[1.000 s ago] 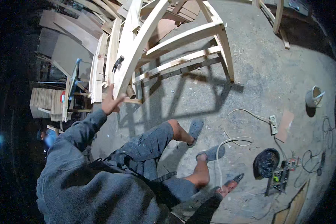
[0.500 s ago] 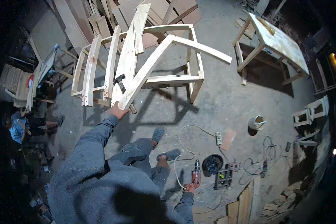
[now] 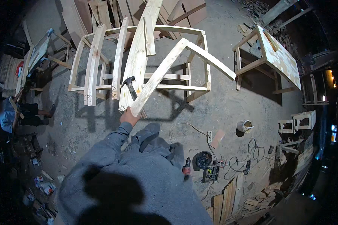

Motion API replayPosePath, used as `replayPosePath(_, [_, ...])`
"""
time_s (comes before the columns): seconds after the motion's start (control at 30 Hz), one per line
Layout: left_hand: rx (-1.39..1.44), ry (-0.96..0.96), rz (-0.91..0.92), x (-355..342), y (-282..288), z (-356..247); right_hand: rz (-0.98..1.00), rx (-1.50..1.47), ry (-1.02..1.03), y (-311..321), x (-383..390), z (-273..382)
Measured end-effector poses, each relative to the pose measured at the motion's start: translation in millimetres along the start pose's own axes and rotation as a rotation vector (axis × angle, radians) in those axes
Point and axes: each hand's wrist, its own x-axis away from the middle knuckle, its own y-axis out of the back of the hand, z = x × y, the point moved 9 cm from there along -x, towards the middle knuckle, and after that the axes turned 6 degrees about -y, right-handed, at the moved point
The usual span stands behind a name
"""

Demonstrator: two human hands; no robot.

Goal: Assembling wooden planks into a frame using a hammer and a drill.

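My left hand [image 3: 128, 117] is closed round the lower end of an angled wooden piece [image 3: 162, 73], two pale bars joined at a corner. Its second bar slopes down to the right, above the wooden frame [image 3: 163, 86]. Close to this hand a hammer [image 3: 129, 87] lies on a wide pale board [image 3: 136, 63] across the frame, its handle partly behind the angled piece. A red drill [image 3: 186, 167] shows beside my torso, which covers its lower part. My right hand is out of sight, so whether it grips the drill is hidden.
Paired wooden bars [image 3: 95, 63] and a single bar [image 3: 119, 58] rest across the frame. At right stands a table [image 3: 279, 56]. A white bucket [image 3: 245, 126], black bucket [image 3: 203, 160], power strip [image 3: 209, 137] and cables [image 3: 238, 163] are on the floor. Someone [image 3: 7, 116] sits at far left.
The view has shifted, and my body is nearer the frame. My left hand still grips the angled piece. My right hand, earlier round the drill, has passed out of sight behind my torso.
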Motion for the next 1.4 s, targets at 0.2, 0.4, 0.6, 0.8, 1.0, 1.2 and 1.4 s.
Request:
replayPosePath(0.2, [0.001, 0.008, 0.002, -3, -3, 2, -0.048, 0.105, 0.056, -31, -9, 58])
replayPosePath(0.4, [0.042, -0.013, -0.075, -1, 0, 3, -0.080, 0.283, 0.071, -33, -32, 148])
replayPosePath(0.6, [0.071, 0.013, 0.028, -1, 13, 1, -0.099, 0.417, 0.097, -35, -46, 208])
replayPosePath(0.8, [0.062, 0.024, 0.091, -12, 23, 14, -0.122, 0.493, 0.128, -42, -48, 219])
replayPosePath(1.0, [0.188, -0.080, 0.074, -1, 24, 7, -0.163, 0.544, 0.167, -44, -52, 217])
replayPosePath(1.2, [0.143, -0.165, 0.163, 13, 37, -39, -0.233, 0.622, 0.209, -37, -58, 219])
replayPosePath(1.4, [0.258, -0.293, 0.324, 2, 16, -108, -0.343, 0.763, 0.263, -30, -64, 226])
